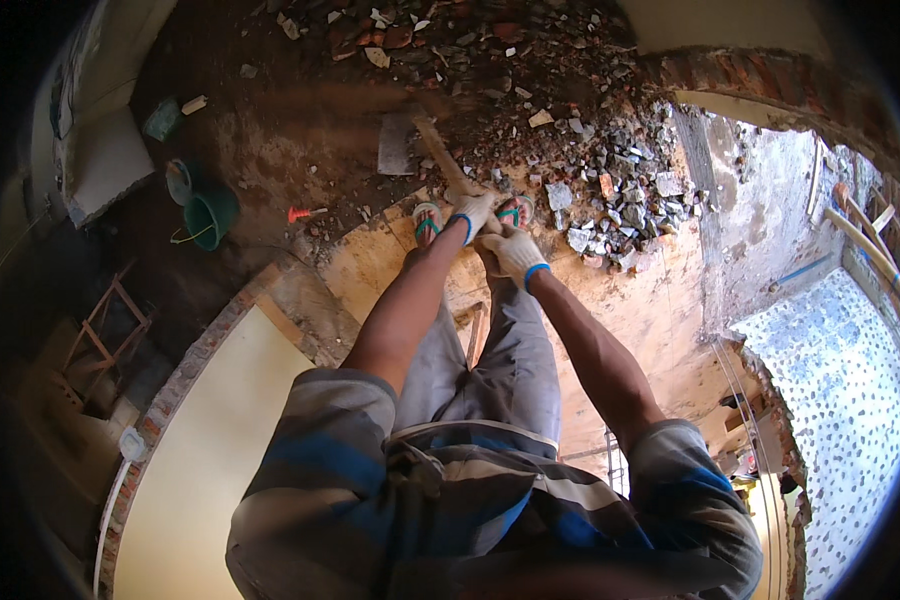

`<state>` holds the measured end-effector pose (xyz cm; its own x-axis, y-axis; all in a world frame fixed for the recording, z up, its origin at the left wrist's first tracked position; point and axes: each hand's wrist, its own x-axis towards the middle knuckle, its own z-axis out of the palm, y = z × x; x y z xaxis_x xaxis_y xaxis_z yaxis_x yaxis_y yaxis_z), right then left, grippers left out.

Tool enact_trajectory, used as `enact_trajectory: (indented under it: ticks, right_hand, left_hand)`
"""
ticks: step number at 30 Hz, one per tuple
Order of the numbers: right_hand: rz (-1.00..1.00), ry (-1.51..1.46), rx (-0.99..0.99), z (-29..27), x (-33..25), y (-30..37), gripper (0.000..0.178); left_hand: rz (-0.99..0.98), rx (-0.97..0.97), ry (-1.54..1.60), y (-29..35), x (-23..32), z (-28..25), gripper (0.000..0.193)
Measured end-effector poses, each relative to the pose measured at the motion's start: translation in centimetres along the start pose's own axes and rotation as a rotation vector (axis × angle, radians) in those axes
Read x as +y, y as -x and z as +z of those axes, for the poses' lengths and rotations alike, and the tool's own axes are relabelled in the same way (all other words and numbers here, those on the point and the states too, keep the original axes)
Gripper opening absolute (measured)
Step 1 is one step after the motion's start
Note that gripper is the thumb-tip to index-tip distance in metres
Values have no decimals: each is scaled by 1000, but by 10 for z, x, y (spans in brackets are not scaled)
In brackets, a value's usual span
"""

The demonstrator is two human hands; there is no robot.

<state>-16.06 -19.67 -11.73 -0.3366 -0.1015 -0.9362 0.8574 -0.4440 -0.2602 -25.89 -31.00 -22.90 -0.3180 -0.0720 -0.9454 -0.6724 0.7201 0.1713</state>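
Note:
Both hands wear pale work gloves with blue cuffs. My left hand is closed round the wooden handle of a hoe, between my sandalled feet. Close behind it, nearer my body, my right hand grips the handle's near end. The handle slants away to the far left, and a flat grey blade shows beside its far end, over dark dirt. Part of the handle is hidden by the gloves.
Grey and reddish rubble lies heaped right of my feet. A green bucket and a red-handled tool are on the left. Beyond them, a wooden frame stands low. Broken wall edges border the work area.

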Motion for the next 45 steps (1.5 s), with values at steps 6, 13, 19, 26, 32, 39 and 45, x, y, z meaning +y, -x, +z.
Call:
enact_trajectory:
  ticks: [6, 13, 19, 26, 32, 39, 45]
  right_hand:
    - [-74, 50, 128, -93, 7, 76, 51]
    - [-198, 580, 436, -156, 59, 185, 60]
    - [-254, 875, 605, -195, 95, 272, 70]
    - [-244, 971, 451, -160, 33, 222, 67]
    - [-535, 1088, 64, -14, -101, 75, 61]
    - [-613, 982, -156, 241, -251, -116, 65]
    - [-1004, 1423, -318, 463, -378, -257, 47]
  left_hand:
    - [79, -246, 103, 22, 10, 106, 40]
    - [-254, -702, 731, 82, 23, 196, 26]
    - [-207, -697, 708, 174, 5, 308, 32]
    - [-245, -614, 824, 127, 43, 203, 29]
    - [-174, -283, 943, 17, 90, -43, 31]
    - [-115, 118, 936, -106, 135, -368, 48]
    - [65, 366, 1039, -236, 131, -622, 63]
